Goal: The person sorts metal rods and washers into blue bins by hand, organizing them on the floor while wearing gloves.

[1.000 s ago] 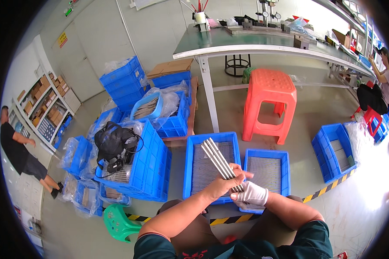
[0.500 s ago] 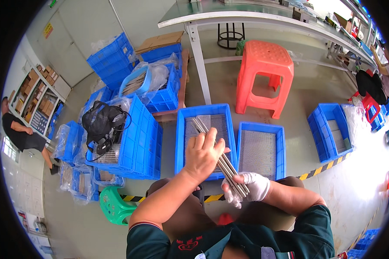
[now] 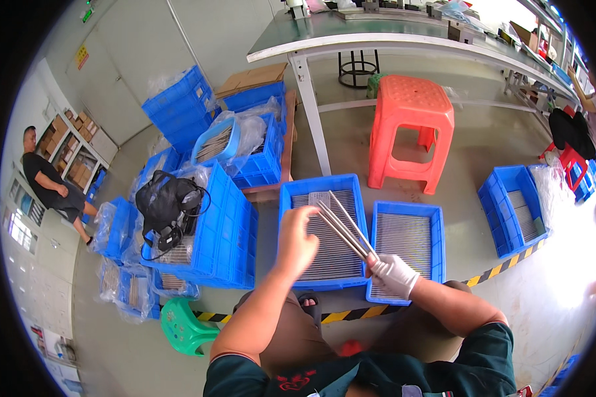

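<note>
My right hand [image 3: 395, 275], in a white glove, is closed around the lower ends of a few thin metal rods [image 3: 343, 233]. They slant up and to the left, and one rod is splayed away from the others. At their upper ends is my bare left hand [image 3: 295, 243], fingers curved and thumb apart; whether a fingertip touches the rods I cannot tell. Below the rods stands a blue crate [image 3: 286, 282] lined with rows of similar rods and a small clear piece at its far side. A second blue crate of rods [image 3: 438, 233] stands to its right, partly behind my gloved hand.
Stacked blue crates [image 3: 235, 231] with a black bag [image 3: 169, 205] on top stand at the left. A green stool [image 3: 182, 327] is near my left leg. Ahead are a red stool [image 3: 414, 106] and a workbench [image 3: 377, 41]. Another crate [image 3: 503, 231] sits right. A person [image 3: 46, 175] stands far left.
My left hand has moved off the middle of the bundle toward its upper left ends. The right hand has shifted right, and the rods are now fanned apart. The view has tilted slightly.
</note>
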A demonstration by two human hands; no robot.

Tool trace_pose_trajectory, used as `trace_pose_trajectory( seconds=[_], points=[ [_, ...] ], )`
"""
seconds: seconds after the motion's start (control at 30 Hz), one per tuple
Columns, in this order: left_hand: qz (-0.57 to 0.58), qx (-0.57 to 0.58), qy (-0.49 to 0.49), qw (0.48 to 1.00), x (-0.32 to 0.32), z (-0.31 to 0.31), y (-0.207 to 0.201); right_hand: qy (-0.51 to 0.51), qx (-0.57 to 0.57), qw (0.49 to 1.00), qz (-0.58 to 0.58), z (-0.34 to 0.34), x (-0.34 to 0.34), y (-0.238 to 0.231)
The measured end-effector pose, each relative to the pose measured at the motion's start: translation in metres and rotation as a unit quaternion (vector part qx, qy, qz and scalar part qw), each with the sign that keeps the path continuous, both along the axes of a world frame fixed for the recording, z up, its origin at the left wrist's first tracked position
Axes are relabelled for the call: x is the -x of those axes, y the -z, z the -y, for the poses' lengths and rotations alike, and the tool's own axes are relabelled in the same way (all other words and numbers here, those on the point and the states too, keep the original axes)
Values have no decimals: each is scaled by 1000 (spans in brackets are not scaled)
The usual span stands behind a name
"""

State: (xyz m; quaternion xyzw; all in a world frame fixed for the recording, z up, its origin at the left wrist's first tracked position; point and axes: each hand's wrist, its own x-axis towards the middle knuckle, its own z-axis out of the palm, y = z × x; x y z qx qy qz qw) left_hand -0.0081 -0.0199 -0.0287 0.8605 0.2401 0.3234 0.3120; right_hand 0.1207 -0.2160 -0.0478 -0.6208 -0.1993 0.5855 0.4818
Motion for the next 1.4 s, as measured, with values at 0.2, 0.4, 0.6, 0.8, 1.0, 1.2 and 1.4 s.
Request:
trace_pose_trajectory(
  seconds=[0.2,0.4,0.6,0.8,1.0,1.2,1.4],
  points=[
    [143,529,63,834,16,-29,1,74,-101,893,433,3,-23,-10],
    [221,568,53,791,19,-11,-23,119,-108,884,440,1,-23,-9],
    [236,559,145,782,22,-16,-30,116,-121,870,463,3,-18,-13],
    [203,582,188,765,27,-14,-31,92,-122,834,530,5,-17,-14],
    [188,556,186,788,31,-15,-30,86,-102,821,556,9,-20,-20],
    [168,558,198,788,33,-16,-32,87,-101,799,586,11,-17,-28],
    [133,475,197,847,33,-12,-36,83,-108,804,579,13,-20,-24]
  ],
)
